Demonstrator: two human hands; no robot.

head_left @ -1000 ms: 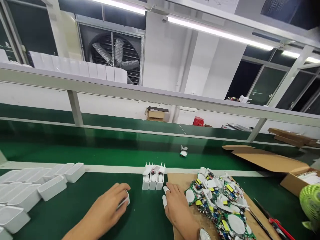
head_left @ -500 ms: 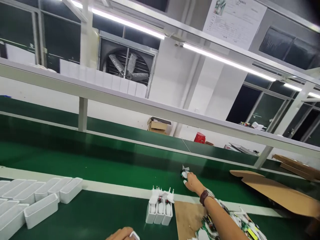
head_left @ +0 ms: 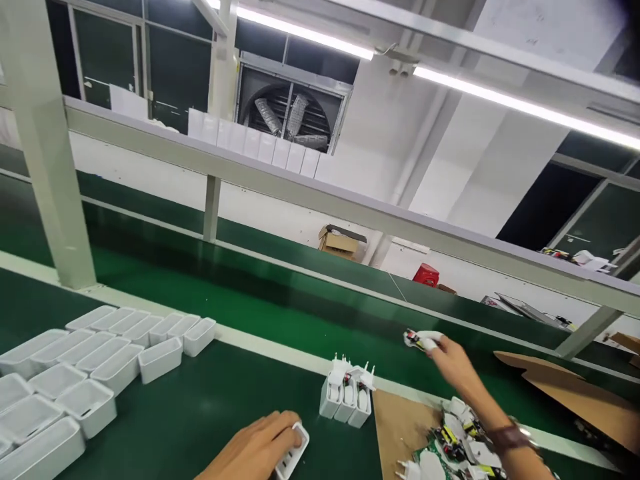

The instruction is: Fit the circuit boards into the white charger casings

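My right hand [head_left: 450, 363] reaches out over the green conveyor belt [head_left: 260, 307] and pinches a small white part with a bit of circuit board [head_left: 420, 340], lifted just off the belt. My left hand [head_left: 260, 448] rests low on the green mat, fingers curled round a white plastic charger shell [head_left: 293, 453]. Between the hands stand three white shells with plug pins [head_left: 347, 395], upright in a row. A heap of green circuit boards with white caps [head_left: 457, 443] lies on a brown board under my right forearm.
Several empty white shells [head_left: 80, 380] lie in rows at the left. A flattened cardboard sheet [head_left: 575, 393] lies at the right. A grey post [head_left: 47, 167] and a shelf rail [head_left: 350, 207] cross above the belt; a wall fan [head_left: 293, 120] is behind.
The view has swung left and up. My right hand went from the mat out to the belt, closed on the small white part there and lifted it. My left hand kept its shell.
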